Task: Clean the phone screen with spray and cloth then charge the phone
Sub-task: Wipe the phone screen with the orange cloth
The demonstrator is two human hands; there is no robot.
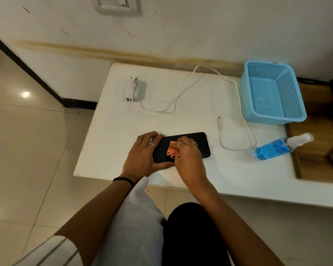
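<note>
A black phone (201, 144) lies flat, screen up, on the white table (181, 93). My left hand (144, 156) grips the phone's left end. My right hand (188, 156) presses a small orange cloth (172, 150) onto the middle of the screen. A spray bottle of blue liquid (277, 147) lies on its side at the table's right. A white charger block (132, 91) rests near the wall, and its white cable (183, 91) loops across the table to a loose plug end (219, 121) right of the phone.
An empty blue plastic basket (273, 93) stands at the back right corner. A wall socket (115, 5) is on the wall above the table. A wooden surface (319, 150) with a dark object adjoins the table on the right. Tiled floor lies to the left.
</note>
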